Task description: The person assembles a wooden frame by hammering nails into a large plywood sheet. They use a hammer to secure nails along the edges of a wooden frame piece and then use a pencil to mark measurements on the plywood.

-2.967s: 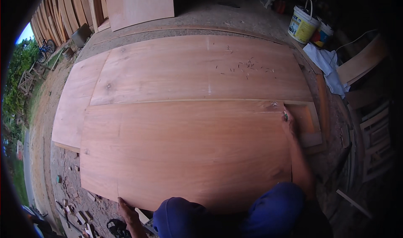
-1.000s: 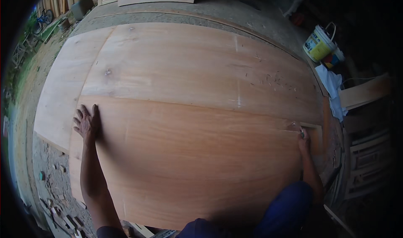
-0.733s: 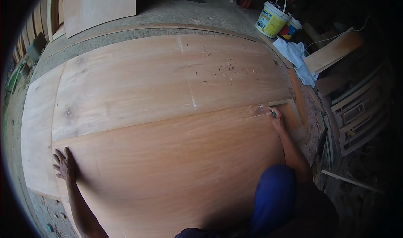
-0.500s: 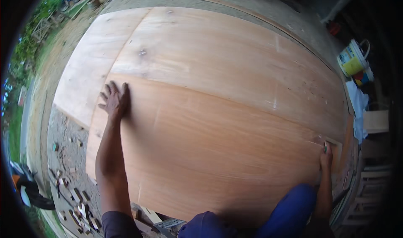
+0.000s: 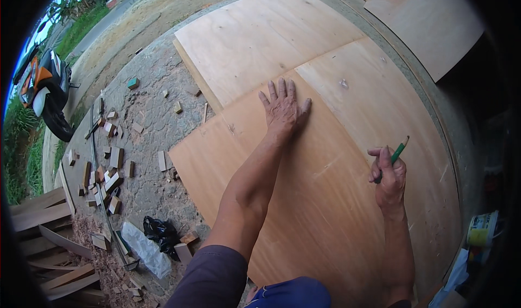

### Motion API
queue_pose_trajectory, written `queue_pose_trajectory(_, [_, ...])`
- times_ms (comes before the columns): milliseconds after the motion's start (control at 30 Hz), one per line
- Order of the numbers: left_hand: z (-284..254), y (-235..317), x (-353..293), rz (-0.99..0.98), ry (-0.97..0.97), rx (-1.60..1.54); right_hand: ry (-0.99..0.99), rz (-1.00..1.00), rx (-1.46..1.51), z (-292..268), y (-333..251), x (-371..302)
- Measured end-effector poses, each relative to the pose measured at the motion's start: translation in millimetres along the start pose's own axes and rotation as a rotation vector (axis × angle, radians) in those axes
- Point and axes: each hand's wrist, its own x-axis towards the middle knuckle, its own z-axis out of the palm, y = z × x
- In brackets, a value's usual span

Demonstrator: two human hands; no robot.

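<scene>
The plywood sheet (image 5: 320,216) lay flat in front of the person, low above the floor (image 5: 154,99), with its far edge along two other panels: a pale panel (image 5: 255,36) at the top and a long panel (image 5: 401,102) at the right. Whether it overlapped them or only met them, I could not tell. The left hand (image 5: 282,107) was pressed palm down near the far edge of the sheet, its fingers spread apart and holding nothing. The right hand (image 5: 389,178) was closed around a green pencil (image 5: 400,149), whose tip pointed up and away from the wood.

As I judge it, the placing of the sheet was done, and it was being steadied. A short pale mark (image 5: 328,169) was visible on its surface, but I could not say if it was drawn. The pencil was not writing at this moment, and how much marking was left, the view did not show.
</scene>
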Motion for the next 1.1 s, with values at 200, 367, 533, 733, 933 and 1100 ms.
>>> queue_pose_trajectory(200, [26.8,-15.8,8.5,0.064,0.094,0.046,-0.325,0.148,0.051,176.4,-24.0,99.4])
queue_pose_trajectory(367, [28.9,-21.5,4.2,0.058,0.1,0.043,-0.425,0.263,0.065,235.4,0.4,132.7])
queue_pose_trajectory(533, [43.1,-21.3,5.9,0.032,0.18,-0.095,-0.509,0.21,-0.009,260.1,12.3,146.2])
queue_pose_trajectory(733, [54.6,-22.7,9.3,0.025,0.243,-0.296,-0.626,0.402,0.309,281.4,24.8,169.3])
queue_pose_trajectory(933, [46.9,-12.4,16.7,0.006,0.111,-0.259,-0.752,0.192,-0.186,284.5,50.7,190.8])
queue_pose_trajectory(1100, [45.5,-16.2,18.2,0.011,0.12,-0.265,-0.791,0.339,-0.191,296.2,60.5,195.8])
